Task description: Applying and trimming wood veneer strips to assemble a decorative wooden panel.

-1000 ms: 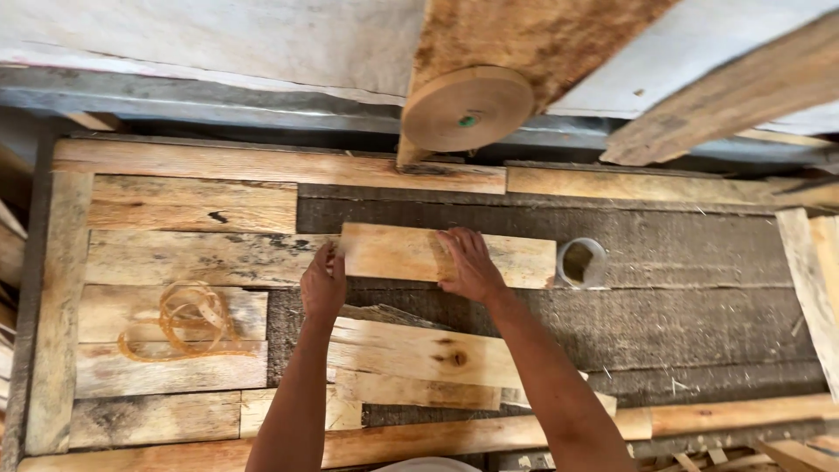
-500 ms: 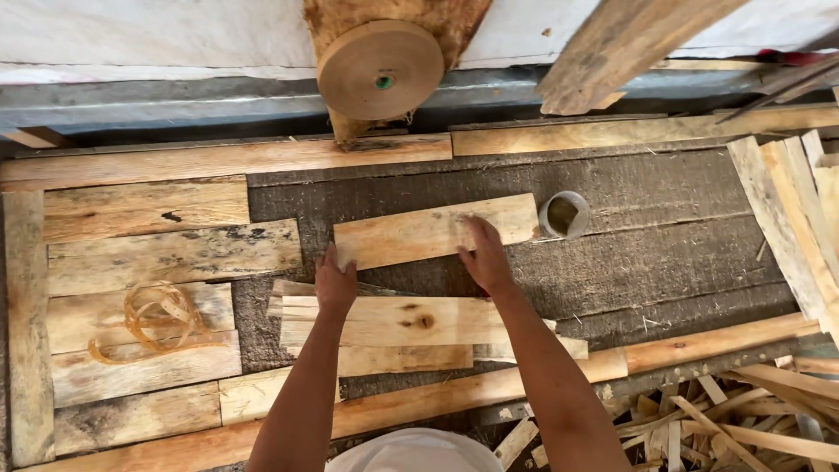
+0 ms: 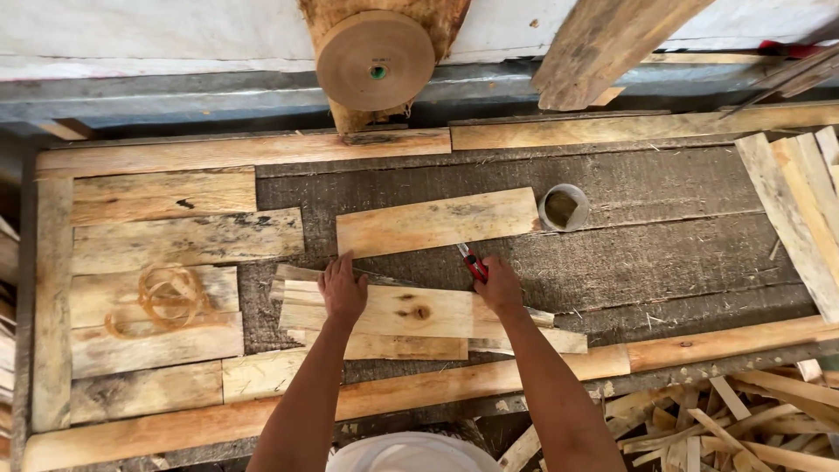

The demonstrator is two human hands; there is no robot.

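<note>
Brown paper roll (image 3: 375,59), small round cup (image 3: 563,207), coiled twine perhaps (image 3: 169,297), wood offcuts (image 3: 734,424)

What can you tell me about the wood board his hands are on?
The pale flat wooden board with a dark knot is long, thin and rough-sawn. It lies flat on top of a small stack of similar boards on the dark workbench. The left hand presses its upper edge; the right hand, gripping a small red tool, rests at its right end.

A pale knotted plank (image 3: 393,312) lies flat atop stacked boards, a red-handled tool (image 3: 473,262) angled at its right end.
</note>
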